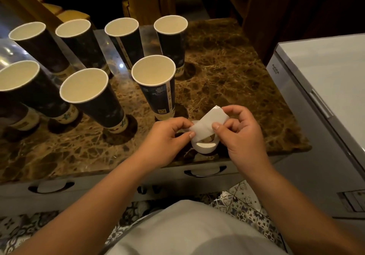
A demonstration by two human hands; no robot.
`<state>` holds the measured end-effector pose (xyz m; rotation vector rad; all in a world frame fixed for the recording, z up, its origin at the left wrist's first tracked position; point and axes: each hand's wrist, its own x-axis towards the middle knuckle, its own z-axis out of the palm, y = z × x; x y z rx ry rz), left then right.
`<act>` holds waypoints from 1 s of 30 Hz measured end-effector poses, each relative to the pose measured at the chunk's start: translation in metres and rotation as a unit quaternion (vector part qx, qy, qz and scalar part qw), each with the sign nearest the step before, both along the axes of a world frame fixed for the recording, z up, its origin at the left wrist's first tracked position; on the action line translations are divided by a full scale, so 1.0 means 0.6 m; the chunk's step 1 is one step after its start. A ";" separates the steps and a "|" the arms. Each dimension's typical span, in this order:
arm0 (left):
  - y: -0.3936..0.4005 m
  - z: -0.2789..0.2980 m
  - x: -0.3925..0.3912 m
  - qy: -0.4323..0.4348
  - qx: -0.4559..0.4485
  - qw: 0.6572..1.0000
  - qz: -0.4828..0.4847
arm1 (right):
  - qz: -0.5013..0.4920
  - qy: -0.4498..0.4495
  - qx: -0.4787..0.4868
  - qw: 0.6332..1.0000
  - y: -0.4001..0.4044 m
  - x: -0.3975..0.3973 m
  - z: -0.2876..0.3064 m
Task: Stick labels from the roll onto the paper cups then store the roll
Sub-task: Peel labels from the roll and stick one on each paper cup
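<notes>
Several tall dark paper cups stand upright on the brown marble counter; the nearest cup is just beyond my hands. A white label roll hangs over the counter's front edge between my hands. My left hand pinches the roll's strip near its left side. My right hand pinches the free end of the strip, which is lifted up and to the right of the roll.
A cup in the back row stands at the right end, others fill the left half. Drawers with dark handles sit under the counter edge. A white appliance flanks the counter on the right. Patterned floor tiles lie below.
</notes>
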<state>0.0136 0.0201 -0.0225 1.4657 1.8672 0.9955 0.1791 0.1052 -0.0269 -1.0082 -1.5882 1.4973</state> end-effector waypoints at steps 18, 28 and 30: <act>0.031 0.014 -0.022 -0.044 -0.054 0.996 -0.064 | -0.123 -0.190 0.381 0.897 -0.002 -0.008 -0.003; 0.030 0.011 -0.018 -0.045 -0.033 0.996 -0.067 | -0.060 -0.313 0.568 0.759 -0.010 0.000 0.009; 0.029 0.011 -0.018 -0.053 -0.027 0.996 -0.065 | -0.067 -0.293 0.566 0.768 -0.013 -0.001 0.012</act>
